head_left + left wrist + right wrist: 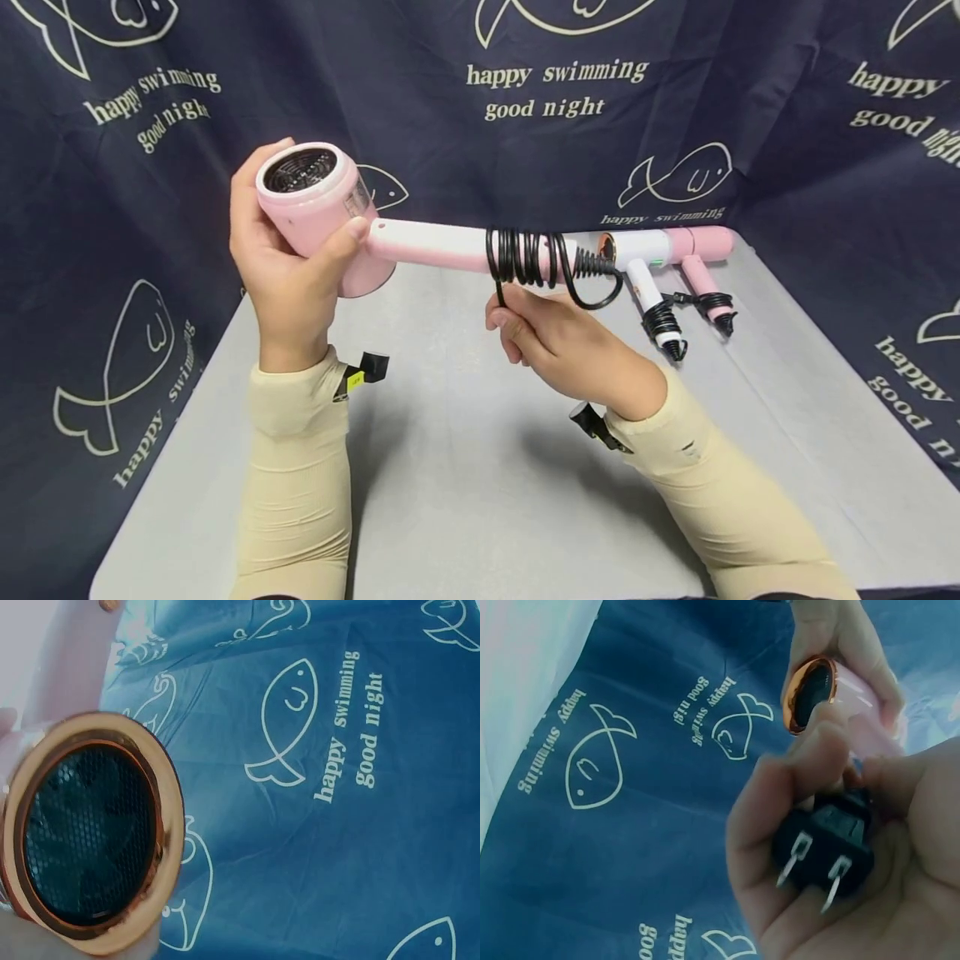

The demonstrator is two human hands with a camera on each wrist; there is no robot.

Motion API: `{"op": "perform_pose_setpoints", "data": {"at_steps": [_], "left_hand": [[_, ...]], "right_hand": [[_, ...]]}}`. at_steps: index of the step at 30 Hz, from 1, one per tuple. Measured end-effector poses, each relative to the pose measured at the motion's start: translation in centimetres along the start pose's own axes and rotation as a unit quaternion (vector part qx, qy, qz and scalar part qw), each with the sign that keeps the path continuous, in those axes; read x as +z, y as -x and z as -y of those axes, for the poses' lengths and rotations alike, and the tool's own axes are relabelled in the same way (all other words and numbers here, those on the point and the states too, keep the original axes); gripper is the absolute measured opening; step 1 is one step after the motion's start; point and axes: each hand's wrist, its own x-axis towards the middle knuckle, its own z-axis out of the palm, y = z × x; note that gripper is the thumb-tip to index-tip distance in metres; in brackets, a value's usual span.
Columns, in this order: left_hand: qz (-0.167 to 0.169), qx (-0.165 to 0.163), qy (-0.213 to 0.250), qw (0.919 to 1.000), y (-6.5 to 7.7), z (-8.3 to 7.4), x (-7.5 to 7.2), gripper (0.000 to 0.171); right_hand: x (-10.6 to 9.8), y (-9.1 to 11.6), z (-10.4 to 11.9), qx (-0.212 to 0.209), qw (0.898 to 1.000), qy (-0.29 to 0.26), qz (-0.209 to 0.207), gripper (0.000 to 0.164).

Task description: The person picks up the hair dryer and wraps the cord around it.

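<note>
A pink hair dryer (pixel 431 244) is held up above the table, its handle pointing to the right. My left hand (pixel 277 267) grips the barrel, with the thumb near the handle joint. Its copper-rimmed end (pixel 169 847) and dark mesh show in the left wrist view. Black cord (pixel 528 257) is wound in several turns round the handle's far part. Below those turns, my right hand (pixel 566 342) has its fingers curled round the black two-pin plug (pixel 821 851), pins facing the right wrist camera. Thumb and fingertips pinch near the cord end of the plug.
At the back right of the grey table (pixel 465 467) lie a white hair dryer (pixel 637 247) and another pink hair dryer (pixel 701 243), side by side with cords wound on their handles. A dark blue printed curtain (pixel 555 167) surrounds the table's back and sides.
</note>
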Motion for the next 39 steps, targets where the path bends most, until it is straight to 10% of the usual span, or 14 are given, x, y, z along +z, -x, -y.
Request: {"op": "perform_pose_setpoints", "data": {"at_steps": [8,18,28,39], "left_hand": [[-0.035,-0.010,-0.070,0.9969,0.3,0.4,-0.1,0.068],[-0.004,0.026,-0.192,0.9811,0.7,0.8,-0.2,0.067],[0.122,0.103,-0.280,0.9468,0.4,0.0,0.4,0.067],[0.225,0.101,-0.215,0.9451,0.7,-1.0,0.8,0.067]], "right_hand": [[0.3,0.2,1.0,0.036,0.995,0.092,-0.011,0.021],[-0.4,0.4,1.4,-0.027,0.988,0.144,-0.046,0.018],[-2.2,1.2,1.6,-0.053,0.984,0.139,-0.092,0.019],[-4.0,1.4,1.2,-0.021,0.990,0.058,-0.125,0.025]]}}
